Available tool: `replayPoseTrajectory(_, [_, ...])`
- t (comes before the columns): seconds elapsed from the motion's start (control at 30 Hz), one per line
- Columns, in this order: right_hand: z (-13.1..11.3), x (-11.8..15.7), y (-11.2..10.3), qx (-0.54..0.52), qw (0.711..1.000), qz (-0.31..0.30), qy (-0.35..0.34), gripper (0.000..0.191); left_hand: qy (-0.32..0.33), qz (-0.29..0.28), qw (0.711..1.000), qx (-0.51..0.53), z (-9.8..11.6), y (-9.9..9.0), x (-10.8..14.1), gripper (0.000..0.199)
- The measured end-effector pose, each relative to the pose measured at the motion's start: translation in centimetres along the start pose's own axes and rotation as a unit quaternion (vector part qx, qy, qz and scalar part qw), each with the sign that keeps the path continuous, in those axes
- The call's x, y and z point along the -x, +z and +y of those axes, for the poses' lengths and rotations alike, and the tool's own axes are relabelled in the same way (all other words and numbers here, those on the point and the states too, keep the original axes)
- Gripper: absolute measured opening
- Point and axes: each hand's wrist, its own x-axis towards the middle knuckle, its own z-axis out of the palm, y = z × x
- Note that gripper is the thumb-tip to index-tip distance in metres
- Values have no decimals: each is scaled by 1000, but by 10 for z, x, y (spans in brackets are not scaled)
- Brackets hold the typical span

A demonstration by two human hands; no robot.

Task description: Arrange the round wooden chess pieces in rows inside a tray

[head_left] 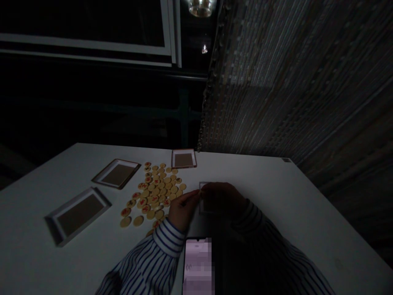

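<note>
My left hand (183, 208) reaches in from below, its fingers pinched together, with its fingertips meeting those of my right hand (221, 197). A small pale thing shows between the fingertips, too dark and small to name. Under my right hand lies a box (201, 208), mostly covered by the hand. The fingers of my right hand are in deep shadow. Left of my hands, round wooden pieces (156, 191) spread over the white table (270, 192), several marked with red or dark characters and others plain.
Three open box parts lie on the table: a grey one (100, 192) at the left, a gold-rimmed one (137, 167) behind it, and a small one (195, 159) at the back edge. A lit phone (196, 266) lies at the front. A string curtain (260, 82) hangs behind.
</note>
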Motion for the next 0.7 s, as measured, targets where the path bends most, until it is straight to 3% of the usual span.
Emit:
replayPoseTrajectory(0.4, [7, 1, 4, 2, 1000, -16, -10, 16, 19, -14, 999, -39, 1, 0, 0, 22])
replayPoseTrajectory(0.7, [1, 4, 0, 86, 995, -22, -35, 24, 0, -6, 1000, -20, 3, 1, 0, 26])
